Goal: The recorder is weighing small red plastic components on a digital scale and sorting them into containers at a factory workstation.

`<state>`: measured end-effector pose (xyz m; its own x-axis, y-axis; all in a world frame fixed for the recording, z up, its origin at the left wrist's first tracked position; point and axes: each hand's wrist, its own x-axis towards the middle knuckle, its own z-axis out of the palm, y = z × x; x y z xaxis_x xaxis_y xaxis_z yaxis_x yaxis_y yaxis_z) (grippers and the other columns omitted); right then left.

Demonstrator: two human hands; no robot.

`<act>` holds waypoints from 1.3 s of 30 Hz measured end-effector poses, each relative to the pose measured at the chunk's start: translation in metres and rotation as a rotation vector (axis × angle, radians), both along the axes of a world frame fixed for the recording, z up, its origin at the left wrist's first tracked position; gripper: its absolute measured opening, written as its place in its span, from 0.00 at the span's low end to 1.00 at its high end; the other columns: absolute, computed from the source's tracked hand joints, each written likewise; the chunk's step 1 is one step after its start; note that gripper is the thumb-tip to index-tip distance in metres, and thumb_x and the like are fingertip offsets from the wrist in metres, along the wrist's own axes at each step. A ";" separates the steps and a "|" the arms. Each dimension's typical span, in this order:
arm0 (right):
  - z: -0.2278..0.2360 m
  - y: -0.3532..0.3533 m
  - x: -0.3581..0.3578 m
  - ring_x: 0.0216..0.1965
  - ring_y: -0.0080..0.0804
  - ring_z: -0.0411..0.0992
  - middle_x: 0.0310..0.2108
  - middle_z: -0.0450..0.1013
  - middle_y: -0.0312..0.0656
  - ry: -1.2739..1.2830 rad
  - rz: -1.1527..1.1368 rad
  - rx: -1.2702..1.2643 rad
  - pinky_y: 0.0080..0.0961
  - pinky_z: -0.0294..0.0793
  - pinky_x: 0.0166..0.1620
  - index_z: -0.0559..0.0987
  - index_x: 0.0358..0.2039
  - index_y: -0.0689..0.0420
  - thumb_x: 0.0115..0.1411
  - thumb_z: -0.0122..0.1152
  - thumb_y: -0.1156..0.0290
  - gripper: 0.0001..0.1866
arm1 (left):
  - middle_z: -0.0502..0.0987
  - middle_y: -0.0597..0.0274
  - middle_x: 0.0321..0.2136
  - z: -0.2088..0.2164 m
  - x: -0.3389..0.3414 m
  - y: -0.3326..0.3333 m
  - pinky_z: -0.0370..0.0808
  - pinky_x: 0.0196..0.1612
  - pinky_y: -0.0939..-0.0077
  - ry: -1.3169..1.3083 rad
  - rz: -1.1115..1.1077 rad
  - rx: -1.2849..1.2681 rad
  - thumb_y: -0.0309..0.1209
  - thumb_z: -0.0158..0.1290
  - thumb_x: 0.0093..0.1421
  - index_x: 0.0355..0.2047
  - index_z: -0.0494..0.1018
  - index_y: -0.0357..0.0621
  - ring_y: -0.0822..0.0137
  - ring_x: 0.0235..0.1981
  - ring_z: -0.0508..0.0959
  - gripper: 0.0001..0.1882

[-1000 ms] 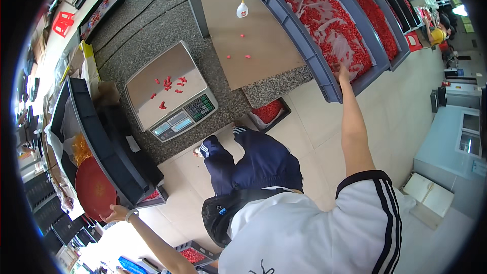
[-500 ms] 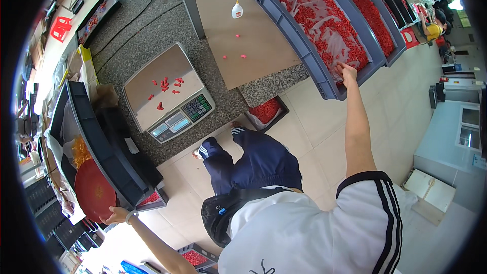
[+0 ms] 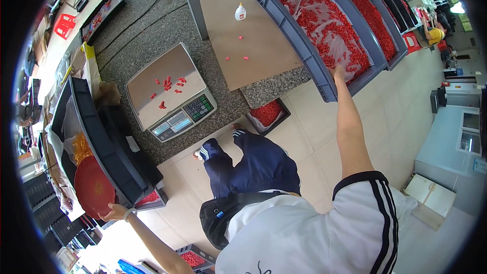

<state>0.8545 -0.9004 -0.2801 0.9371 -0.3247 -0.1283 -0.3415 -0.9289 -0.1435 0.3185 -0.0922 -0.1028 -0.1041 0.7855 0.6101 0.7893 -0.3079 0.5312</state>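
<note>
At the lower left, my left hand [image 3: 115,212] is closed on the rim of a round, dark red plate [image 3: 94,185]. The plate is tilted at the near end of a dark crate [image 3: 96,127], and orange-yellow film [image 3: 80,148] lies beside it. On the right, my right hand [image 3: 337,73] reaches over the near end of a grey crate [image 3: 297,40]. Small red pieces [image 3: 317,18] fill that crate, with crumpled clear plastic sheeting [image 3: 336,45] among them. The fingers of this hand are mostly hidden from view.
A digital scale [image 3: 170,91] with several red pieces on its pan stands on the granite counter [image 3: 231,104]. A white glue bottle [image 3: 240,12] and 3 pinkish pieces rest on brown board [image 3: 218,30]. A metal post [image 3: 194,5] rises nearby. Another crate [image 3: 265,126] sits below the counter.
My right hand has shifted a little left, and its fingers have gone from visibly curled to mostly hidden. The left hand still holds the plate, with little movement.
</note>
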 end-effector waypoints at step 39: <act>0.021 -0.015 -0.023 0.38 0.46 0.74 0.32 0.77 0.49 -0.026 0.147 0.155 0.37 0.71 0.43 0.80 0.32 0.59 0.40 0.71 0.59 0.20 | 0.62 0.39 0.49 0.009 0.012 -0.006 0.67 0.54 0.53 -0.027 0.007 -0.030 0.24 0.49 0.50 0.54 0.55 0.37 0.42 0.48 0.68 0.29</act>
<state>0.8318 -0.9157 -0.2591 0.9766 -0.1623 -0.1412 -0.1980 -0.9346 -0.2954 0.3306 -0.0978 -0.0939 -0.1254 0.8026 0.5833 0.7767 -0.2864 0.5610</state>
